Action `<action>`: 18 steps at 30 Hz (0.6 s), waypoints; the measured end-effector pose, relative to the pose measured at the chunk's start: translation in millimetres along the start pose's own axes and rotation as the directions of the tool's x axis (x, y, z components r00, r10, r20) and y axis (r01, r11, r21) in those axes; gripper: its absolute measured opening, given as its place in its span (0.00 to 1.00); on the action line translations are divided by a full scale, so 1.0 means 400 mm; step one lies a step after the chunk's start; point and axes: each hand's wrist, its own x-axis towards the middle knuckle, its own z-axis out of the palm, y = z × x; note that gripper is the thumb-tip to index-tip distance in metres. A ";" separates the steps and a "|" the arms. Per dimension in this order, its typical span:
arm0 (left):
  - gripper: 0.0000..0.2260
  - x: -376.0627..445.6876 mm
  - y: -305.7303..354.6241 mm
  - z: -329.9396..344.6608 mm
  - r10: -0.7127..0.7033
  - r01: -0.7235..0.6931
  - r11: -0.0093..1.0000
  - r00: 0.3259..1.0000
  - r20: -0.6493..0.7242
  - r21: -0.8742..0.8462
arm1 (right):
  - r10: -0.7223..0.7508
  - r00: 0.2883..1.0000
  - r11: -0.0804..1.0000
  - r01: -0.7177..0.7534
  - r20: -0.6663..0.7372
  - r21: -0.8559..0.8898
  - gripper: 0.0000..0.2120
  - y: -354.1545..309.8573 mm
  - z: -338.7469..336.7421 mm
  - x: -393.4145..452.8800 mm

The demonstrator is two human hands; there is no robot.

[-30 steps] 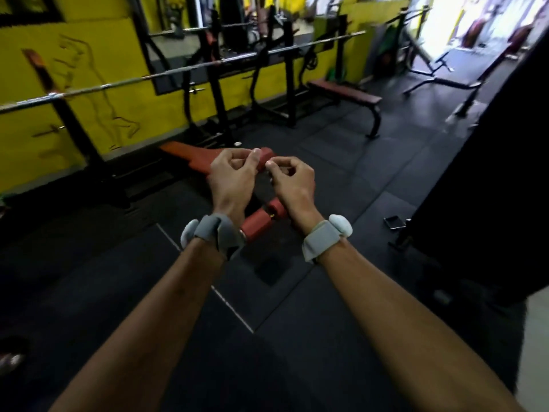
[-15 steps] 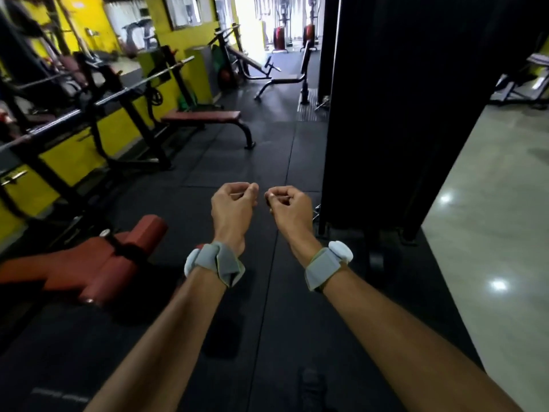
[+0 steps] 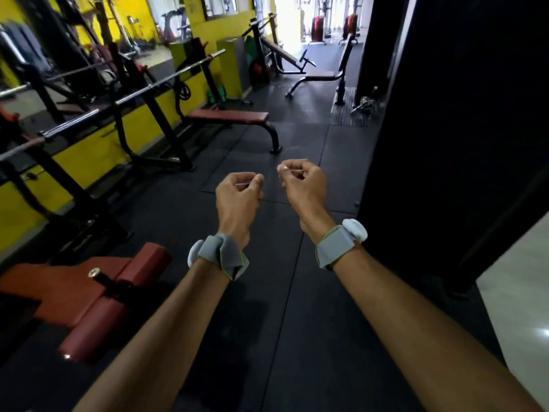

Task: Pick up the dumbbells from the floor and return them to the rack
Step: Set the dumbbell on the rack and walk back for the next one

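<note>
Apparently searching: left hand (image 3: 237,197) and right hand (image 3: 303,185) held out, fingers curled on nothing, over dark floor (image 3: 285,322); only possible dumbbells (image 3: 364,104) far right by the pillar, rack unseen; next move, walk there and crouch.

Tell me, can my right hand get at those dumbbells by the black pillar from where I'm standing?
Probably not yet. The right hand is held up at chest level, fingers curled and empty, while the dumbbells lie on the floor far ahead beside the black pillar. The floor mat between looks unobstructed.
</note>
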 end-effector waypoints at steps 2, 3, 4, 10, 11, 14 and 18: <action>0.06 0.100 -0.005 0.011 0.006 -0.006 1.000 1.000 0.011 0.023 | 0.007 1.000 1.000 -0.006 0.029 -0.031 0.03 0.026 0.038 0.087; 0.06 0.164 -0.019 0.016 0.010 -0.011 1.000 1.000 0.018 0.028 | 0.010 0.999 0.999 -0.008 0.042 -0.046 0.03 0.049 0.067 0.140; 0.06 0.220 -0.030 0.018 0.019 -0.020 0.999 1.000 0.024 0.029 | 0.011 0.998 0.998 -0.008 0.055 -0.059 0.03 0.068 0.091 0.186; 0.07 0.646 -0.077 0.067 0.039 -0.040 0.999 0.999 -0.014 -0.032 | -0.026 1.000 0.997 0.027 0.005 -0.071 0.03 0.136 0.298 0.539; 0.07 0.712 -0.076 0.089 0.026 -0.027 0.998 1.000 -0.014 -0.065 | -0.028 1.000 0.998 0.028 -0.011 -0.056 0.03 0.137 0.332 0.595; 0.05 0.924 -0.055 0.173 -0.027 0.031 0.982 0.999 0.029 -0.188 | -0.026 0.998 0.999 0.025 -0.063 -0.020 0.03 0.143 0.432 0.777; 0.06 1.163 -0.042 0.281 -0.046 0.068 0.970 0.994 0.097 -0.236 | 0.024 0.989 0.999 -0.029 -0.144 -0.032 0.04 0.182 0.497 0.998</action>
